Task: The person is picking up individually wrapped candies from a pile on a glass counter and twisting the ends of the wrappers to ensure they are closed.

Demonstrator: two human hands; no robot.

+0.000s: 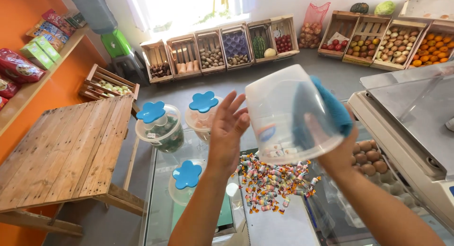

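- The right hand point(338, 151) holds a clear plastic tub point(288, 116) tilted on its side above the glass tabletop point(161, 213), its mouth facing down and toward the person.
- The right grip is pressed around a blue cloth point(331, 106); part of the hand shows through the tub's wall, so it seems to reach inside with the cloth against the wall.
- The left hand point(228, 130) is just left of the tub, palm facing it and fingers spread; I cannot tell whether it touches the tub.
- A heap of wrapped sweets point(269, 184) in mixed colours lies on the tabletop right below the tub.
- Left of the tub stand three clear jars with blue flower-shaped lids: one jar point(161, 130) farthest left, a second jar point(201, 111) nearer the tub, and a third jar point(187, 180) below and left of the sweets.
- Right of the tub sits a tray of brown eggs point(366, 156), and beyond it a grey scale point(416, 113).
- Far left of the tub is a wooden pallet table point(66, 151).
- Behind the tub, along the wall, wooden crates point(213, 49) hold fruit and vegetables.
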